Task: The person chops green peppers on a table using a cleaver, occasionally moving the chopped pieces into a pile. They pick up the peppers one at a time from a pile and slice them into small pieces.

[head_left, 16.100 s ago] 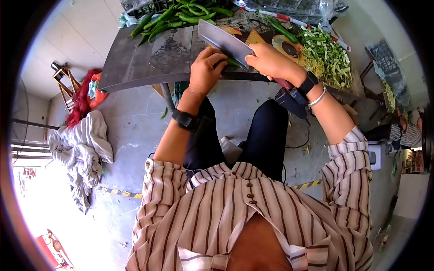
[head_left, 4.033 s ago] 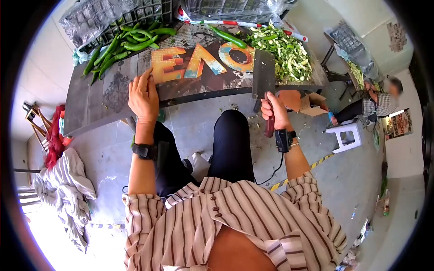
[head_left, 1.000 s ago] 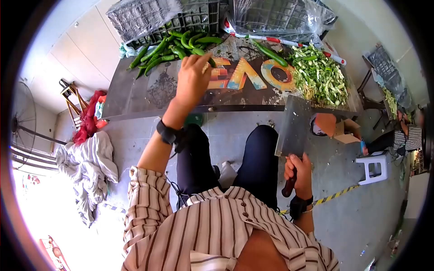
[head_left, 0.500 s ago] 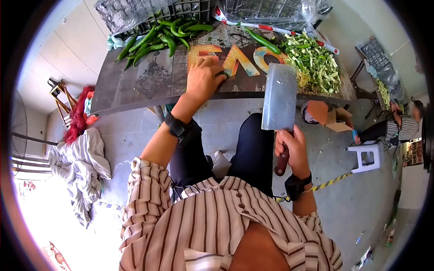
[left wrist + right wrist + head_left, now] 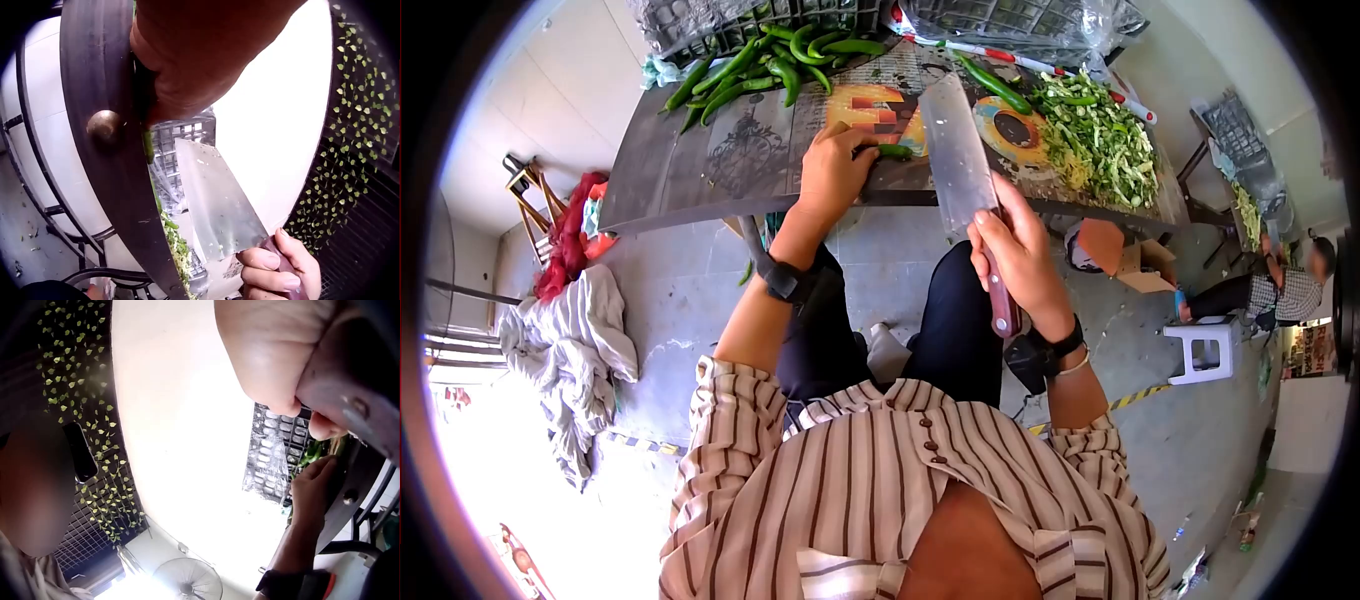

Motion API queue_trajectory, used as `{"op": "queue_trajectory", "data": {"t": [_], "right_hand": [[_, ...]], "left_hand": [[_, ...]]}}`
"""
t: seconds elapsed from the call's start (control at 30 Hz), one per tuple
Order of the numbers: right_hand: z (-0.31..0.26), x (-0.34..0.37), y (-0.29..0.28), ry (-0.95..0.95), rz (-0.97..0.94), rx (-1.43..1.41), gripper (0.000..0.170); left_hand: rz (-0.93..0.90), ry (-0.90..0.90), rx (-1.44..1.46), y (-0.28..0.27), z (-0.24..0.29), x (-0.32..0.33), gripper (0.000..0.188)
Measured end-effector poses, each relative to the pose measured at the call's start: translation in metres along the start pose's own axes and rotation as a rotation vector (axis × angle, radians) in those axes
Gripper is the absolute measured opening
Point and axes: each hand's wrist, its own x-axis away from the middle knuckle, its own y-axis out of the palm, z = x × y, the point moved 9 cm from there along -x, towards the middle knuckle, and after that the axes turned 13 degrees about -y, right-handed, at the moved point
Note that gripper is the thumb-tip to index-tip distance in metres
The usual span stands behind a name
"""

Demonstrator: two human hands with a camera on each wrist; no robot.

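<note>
My left hand (image 5: 832, 172) holds a green chili pepper (image 5: 894, 152) down on the tabletop near its front edge, the tip poking out past the fingers; the rest is hidden in the hand. My right hand (image 5: 1022, 250) grips the dark red handle of a cleaver (image 5: 962, 150), its broad blade tilted up beside the pepper. In the left wrist view the cleaver blade (image 5: 219, 200) shows pale bits stuck on it, with the right hand's fingers (image 5: 275, 275) curled round the handle. The right wrist view shows the left hand (image 5: 309, 490) at the table edge.
Whole green peppers (image 5: 745, 75) lie piled at the back left, and one long pepper (image 5: 992, 85) lies apart. Chopped peppers (image 5: 1100, 140) heap at the table's right. Plastic-wrapped black crates (image 5: 1020, 25) stand behind. A carton (image 5: 1145, 265) and a white stool (image 5: 1200, 350) are on the floor.
My left hand has come down from near the pepper pile to the front edge, with a pepper in it. My right hand has lifted the cleaver up and leftward, over the table edge.
</note>
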Motion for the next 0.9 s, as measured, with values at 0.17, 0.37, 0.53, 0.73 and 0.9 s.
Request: {"op": "queue_trajectory", "data": {"t": [0.17,0.37,0.53,0.73,0.9], "right_hand": [[0.008,-0.021,0.018,0.039,-0.019,0.017,0.05],[0.012,-0.033,0.027,0.015,-0.054,0.074,0.05],[0.014,-0.032,0.032,0.054,-0.058,0.121,0.049],[0.008,-0.036,0.037,0.05,-0.088,0.263,0.049],[0.009,-0.069,0.039,0.024,-0.132,0.326,0.041]], "left_hand": [[0.07,-0.025,0.022,0.002,-0.004,0.002,0.012],[0.127,-0.013,0.037,-0.001,-0.001,0.005,0.01],[0.173,0.004,0.003,-0.003,0.002,0.009,0.01],[0.183,0.004,-0.013,-0.004,0.005,0.012,0.006],[0.211,0.053,0.016,-0.006,0.01,0.014,0.015]]}}
